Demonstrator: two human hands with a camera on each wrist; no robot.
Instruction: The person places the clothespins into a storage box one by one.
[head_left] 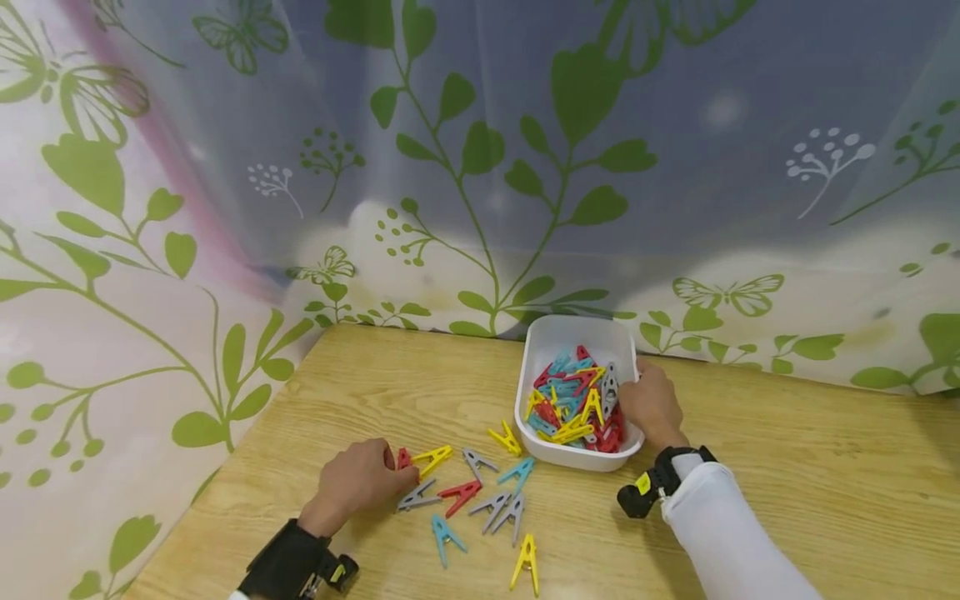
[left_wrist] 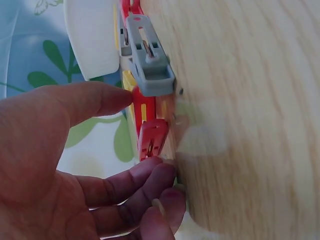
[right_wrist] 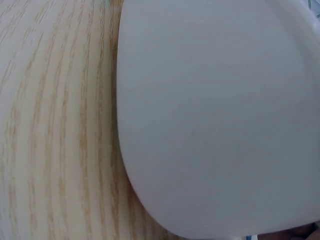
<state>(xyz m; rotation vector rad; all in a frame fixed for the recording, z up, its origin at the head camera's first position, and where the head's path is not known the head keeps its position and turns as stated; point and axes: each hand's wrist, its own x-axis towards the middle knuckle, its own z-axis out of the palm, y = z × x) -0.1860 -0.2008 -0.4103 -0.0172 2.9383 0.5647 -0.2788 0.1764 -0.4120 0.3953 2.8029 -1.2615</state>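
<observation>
White bin (head_left: 581,457) stands near the table's (head_left: 817,475) back edge, wood stretching away rightward. Left hand (head_left: 358,478), fingers curved, pinches a red clothespin (head_left: 404,458) among loose clothespins (head_left: 460,497); right hand (head_left: 654,405) grips the bin's right side.

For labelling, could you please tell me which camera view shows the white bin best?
Head view: there the white bin shows nearly whole. The right wrist shows only its wall close up, the left wrist just part.

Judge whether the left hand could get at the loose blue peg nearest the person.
Probably yes: the blue peg lies uncovered on the table, though the left hand is busy with a red peg.
</observation>
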